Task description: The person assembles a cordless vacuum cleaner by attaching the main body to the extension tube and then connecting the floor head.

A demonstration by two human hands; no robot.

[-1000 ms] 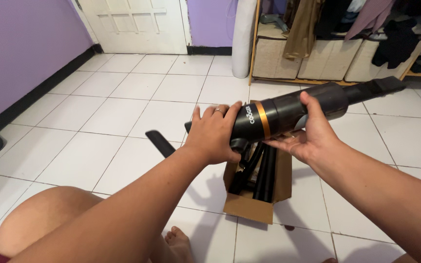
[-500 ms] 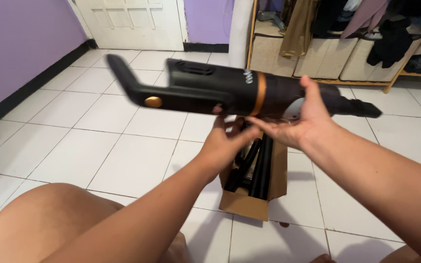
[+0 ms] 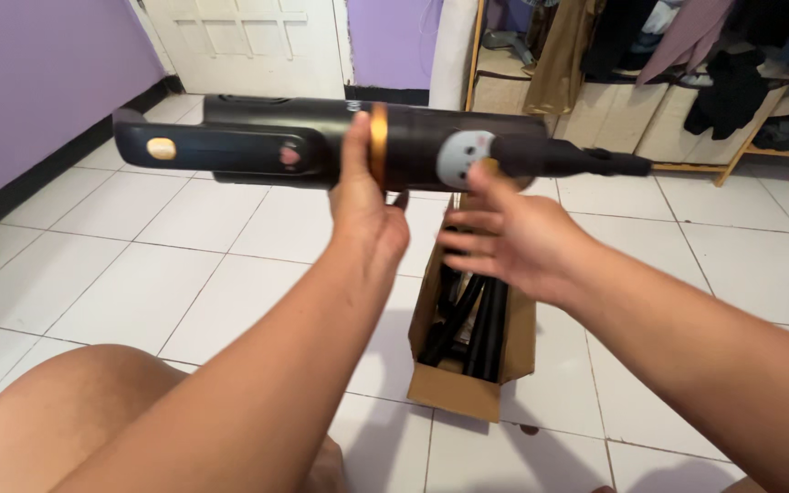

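While my left hand (image 3: 364,205) grips the handheld vacuum (image 3: 349,144) lying sideways, my right hand (image 3: 504,239) hovers spread beneath its nozzle end.

Left hand (image 3: 364,212) raised, gripping; right hand (image 3: 504,239) open, fingers spread.

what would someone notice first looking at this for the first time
A long black handheld vacuum with an orange band is held level across the upper middle, the left hand gripping it at the band. The right hand hovers open just under its nozzle end. Below them, an open cardboard box of black attachments stands on the white tiled floor.
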